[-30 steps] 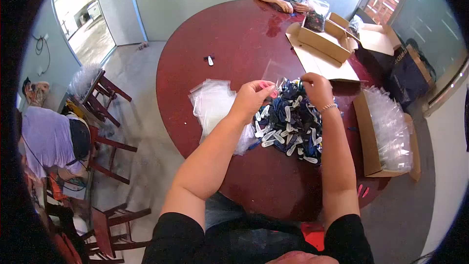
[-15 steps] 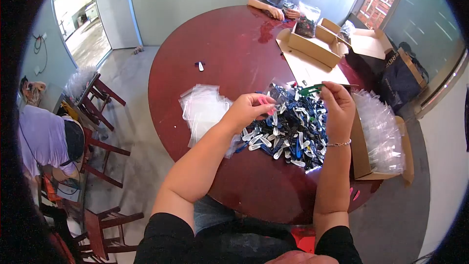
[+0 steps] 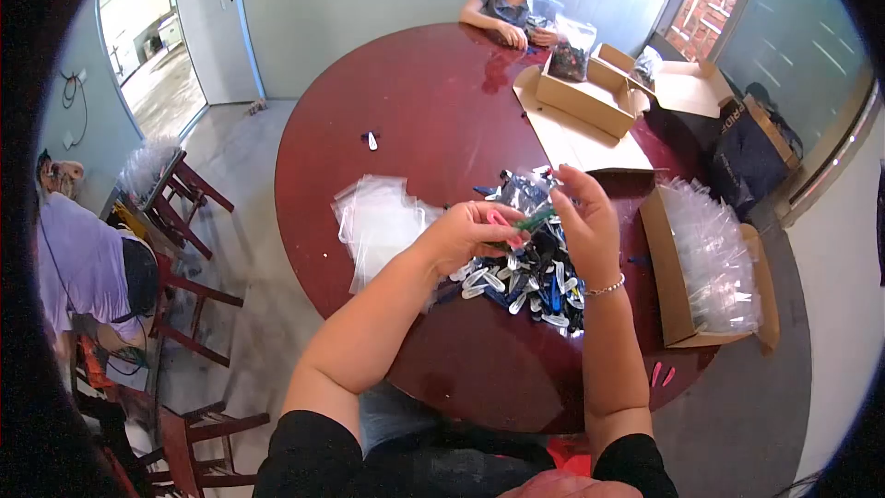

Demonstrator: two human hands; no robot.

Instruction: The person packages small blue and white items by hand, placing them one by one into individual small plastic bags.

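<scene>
My left hand is closed in a pinch over the heap, with pink hair clips between its fingers. A green hair clip lies against the pink ones at the left fingertips, its free end pointing at my right hand. The thumb and fingers of that right hand are apart, close beside the green clip. Below both hands spreads a pile of blue, black and white snap hair clips, partly covered by the hands. Clear plastic bags are stacked left of my left hand.
An open carton of clear bags stands at the right. Flat cardboard boxes and a filled bag are at the back, near a seated person. Two pink clips lie by the right edge; another clip lies far left.
My right hand has moved left and down, bringing the green hair clip to the pink ones in my left hand. Its fingers have spread. The view has shifted slightly.
</scene>
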